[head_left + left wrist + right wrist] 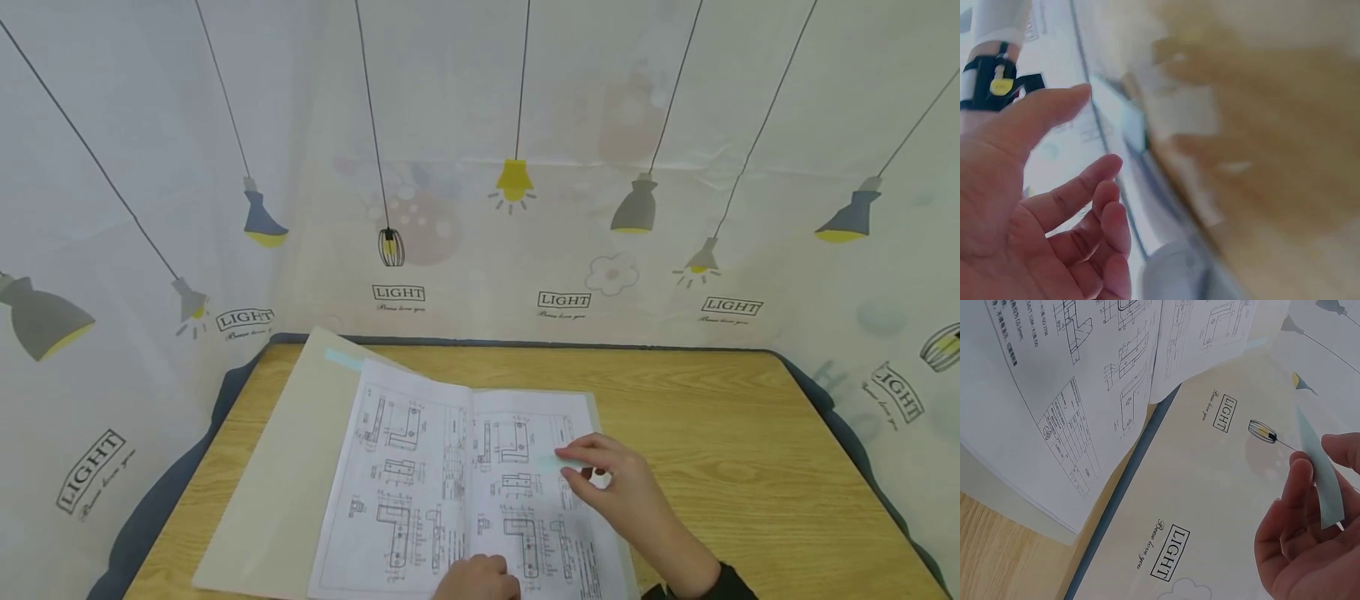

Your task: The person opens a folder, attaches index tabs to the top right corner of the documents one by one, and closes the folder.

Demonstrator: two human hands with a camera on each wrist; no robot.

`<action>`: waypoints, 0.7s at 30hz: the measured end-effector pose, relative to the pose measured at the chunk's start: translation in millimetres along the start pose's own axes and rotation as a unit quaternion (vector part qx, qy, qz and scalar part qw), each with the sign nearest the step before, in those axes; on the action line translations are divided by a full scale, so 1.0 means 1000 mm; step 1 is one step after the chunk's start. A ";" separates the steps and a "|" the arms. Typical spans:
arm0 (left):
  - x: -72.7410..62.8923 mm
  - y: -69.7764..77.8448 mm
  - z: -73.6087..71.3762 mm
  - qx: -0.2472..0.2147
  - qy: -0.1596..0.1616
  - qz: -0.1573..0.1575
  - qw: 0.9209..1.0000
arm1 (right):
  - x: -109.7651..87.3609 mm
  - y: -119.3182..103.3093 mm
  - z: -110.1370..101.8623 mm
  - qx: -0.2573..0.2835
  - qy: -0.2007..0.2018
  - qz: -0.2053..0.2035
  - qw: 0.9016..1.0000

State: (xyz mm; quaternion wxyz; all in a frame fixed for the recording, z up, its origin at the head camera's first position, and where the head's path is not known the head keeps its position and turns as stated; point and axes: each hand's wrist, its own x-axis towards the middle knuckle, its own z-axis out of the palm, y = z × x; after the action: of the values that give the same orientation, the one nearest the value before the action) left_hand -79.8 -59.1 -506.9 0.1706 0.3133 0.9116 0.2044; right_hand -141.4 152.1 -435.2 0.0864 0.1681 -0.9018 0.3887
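Note:
My right hand is raised over the right-hand page and pinches a pale blue paper strip between thumb and fingers. Below it lies an open booklet of printed technical drawings, with a cream cover spread out at the left. At the bottom edge of the head view, my left hand is over the lower middle of the pages, partly cut off. The left wrist view shows that hand with its thumb extended and fingers loosely bent, nothing between them. A blurred pale blue piece appears beyond the thumb.
Another pale blue strip is on the cover's upper part. The booklet lies on a wood-grain table. Around the table's back and sides hangs a pale sheet printed with lamps and the word LIGHT.

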 end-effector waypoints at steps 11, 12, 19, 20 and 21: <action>0.028 0.024 -0.049 0.044 0.089 -0.041 0.994 | 0.005 0.009 -0.008 -0.023 0.049 -0.004 0.999; 0.031 0.024 -0.052 0.056 0.093 -0.046 0.993 | 0.006 0.010 -0.010 -0.024 0.054 0.002 0.998; 0.056 0.011 -0.069 0.093 0.111 -0.101 0.984 | 0.010 0.026 -0.013 -0.037 0.077 0.022 0.996; 0.059 0.008 -0.070 0.091 0.115 -0.109 0.983 | 0.010 0.029 -0.013 -0.039 0.076 0.029 0.996; 0.061 0.004 -0.072 0.086 0.119 -0.116 0.982 | 0.011 0.032 -0.014 -0.038 0.075 0.038 0.996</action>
State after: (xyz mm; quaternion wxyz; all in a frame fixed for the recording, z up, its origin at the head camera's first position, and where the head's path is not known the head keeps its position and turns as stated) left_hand -154.7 -35.7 -454.4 0.0564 0.1924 0.9697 0.1399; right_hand -162.7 180.0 -444.3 0.1452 0.1011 -0.9127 0.3684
